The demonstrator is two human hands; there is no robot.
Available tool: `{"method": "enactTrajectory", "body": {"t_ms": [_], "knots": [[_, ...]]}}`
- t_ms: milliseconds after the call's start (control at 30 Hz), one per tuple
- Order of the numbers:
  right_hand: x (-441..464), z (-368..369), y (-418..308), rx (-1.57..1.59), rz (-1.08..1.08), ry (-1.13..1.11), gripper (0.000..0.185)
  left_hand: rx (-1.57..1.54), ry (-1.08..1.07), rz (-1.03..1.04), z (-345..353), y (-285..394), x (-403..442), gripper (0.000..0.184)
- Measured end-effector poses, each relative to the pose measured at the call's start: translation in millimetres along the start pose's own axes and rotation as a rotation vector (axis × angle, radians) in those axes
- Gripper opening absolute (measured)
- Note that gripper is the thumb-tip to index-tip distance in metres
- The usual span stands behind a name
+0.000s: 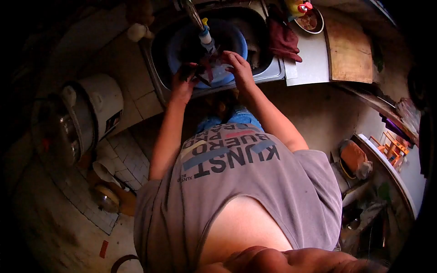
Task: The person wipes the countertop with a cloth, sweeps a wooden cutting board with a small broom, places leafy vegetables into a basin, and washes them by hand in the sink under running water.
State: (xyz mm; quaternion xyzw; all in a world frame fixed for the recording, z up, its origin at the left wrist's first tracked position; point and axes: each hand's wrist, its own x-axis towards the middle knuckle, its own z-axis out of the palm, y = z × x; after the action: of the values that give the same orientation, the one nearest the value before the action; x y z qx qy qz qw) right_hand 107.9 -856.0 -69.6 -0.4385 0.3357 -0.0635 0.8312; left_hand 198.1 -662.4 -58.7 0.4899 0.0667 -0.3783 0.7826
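At upper centre of the frame I see the sink [276,70] holding a blue basin [244,44], over which the left hand [183,85] is clamped on dark red leaves [209,73], long axis nearly top-to-bottom, one tip pointing lower right, the right hand [240,69] beside them, fingers parted.

Under your fingers [231,55] sits a basin [245,46] in the sink [276,72]; the tap [195,17] stands beyond them. Right of them lie a cloth [281,37], then a board [350,51].
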Motion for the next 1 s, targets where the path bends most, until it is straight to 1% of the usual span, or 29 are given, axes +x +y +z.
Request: {"method": "enactTrajectory", "body": {"t_ms": [67, 100, 167, 200, 267, 300, 367, 400, 467, 500, 567, 600, 667, 700, 767, 800, 833, 867, 900, 1000], "knots": [[2.0, 4.9, -11.8, 0.055, -0.009, -0.055, 0.027, 0.1, -0.044, 0.051, 2.7, -0.2, -1.6, 0.015], [2.4, 7.4, -17.6, 0.056, -0.013, -0.06, 0.027, 0.103, -0.044, 0.057, 3.1, 0.2, -1.2, 0.015], [1.9, 10.4, -26.6, -0.01, -0.132, -0.11, 0.023, 0.138, -0.062, 0.036, 4.3, 1.9, -1.8, 0.013], [5.2, 7.6, -25.4, -0.007, -0.136, -0.116, 0.023, 0.141, -0.062, 0.043, 5.1, 3.1, -2.5, 0.013], [12.3, 2.5, -25.2, -0.001, -0.136, -0.205, 0.02, 0.066, -0.112, 0.024, 8.3, 6.9, -6.2, 0.02], [11.9, 1.9, -28.7, 0.001, -0.14, -0.212, 0.02, 0.07, -0.111, 0.032, 11.6, 8.1, -9.0, 0.02], [8.4, 1.8, -37.7, -0.088, -0.181, -0.231, 0.018, 0.411, 0.074, 0.192, 19.0, 10.1, -13.1, 0.034], [7.8, 1.1, -39.7, -0.086, -0.186, -0.237, 0.018, 0.414, 0.075, 0.2, 13.2, 9.1, -10.3, 0.034], [6.9, -1.1, -42.1, -0.175, -0.187, -0.247, 0.017, 0.598, 0.332, 0.435, -4.3, 4.9, -3.4, 0.04], [6.3, -1.4, -43.4, -0.174, -0.189, -0.253, 0.017, 0.599, 0.336, 0.44, 10.0, 15.9, -12.0, 0.04], [3.8, -0.3, -44.7, -0.213, -0.206, -0.285, 0.016, 1.049, 0.319, 0.761, 40.7, 44.1, -34.4, 0.036], [0.4, 1.0, -46.8, -0.214, -0.202, -0.296, 0.016, 1.051, 0.331, 0.762, 59.0, 56.3, -39.3, 0.036], [-5.6, 5.5, -52.9, -0.24, -0.21, -0.346, 0.015, 1.434, 0.07, 0.967, 91.1, 68.3, -46.2, 0.031], [-7.2, 8.5, -51.5, -0.239, -0.212, -0.357, 0.015, 1.438, 0.08, 0.972, 95.0, 64.8, -46.4, 0.031], [-9.0, 9.2, -49.4, -0.257, -0.257, -0.383, 0.015, 1.472, -0.017, 0.892, 101.0, 54.6, -37.0, 0.024], [-9.6, 10.0, -50.6, -0.258, -0.269, -0.379, 0.015, 1.468, -0.009, 0.873, 99.1, 48.5, -31.3, 0.021], [-11.2, 10.6, -51.3, -0.302, -0.327, -0.385, 0.015, 1.464, -0.021, 0.887, 97.1, 45.6, -27.9, 0.021], [-13.4, 10.6, -52.0, -0.347, -0.382, -0.386, 0.015, 1.419, -0.056, 0.799, 98.0, 44.9, -27.0, 0.019], [-14.4, 9.9, -51.9, -0.349, -0.393, -0.369, 0.015, 1.372, -0.094, 0.709, 98.3, 44.7, -25.9, 0.017], [-23.3, 15.0, -54.6, -0.448, -0.409, -0.352, 0.013, 1.377, -0.128, 0.771, 96.8, 49.0, -28.9, 0.014]]}}
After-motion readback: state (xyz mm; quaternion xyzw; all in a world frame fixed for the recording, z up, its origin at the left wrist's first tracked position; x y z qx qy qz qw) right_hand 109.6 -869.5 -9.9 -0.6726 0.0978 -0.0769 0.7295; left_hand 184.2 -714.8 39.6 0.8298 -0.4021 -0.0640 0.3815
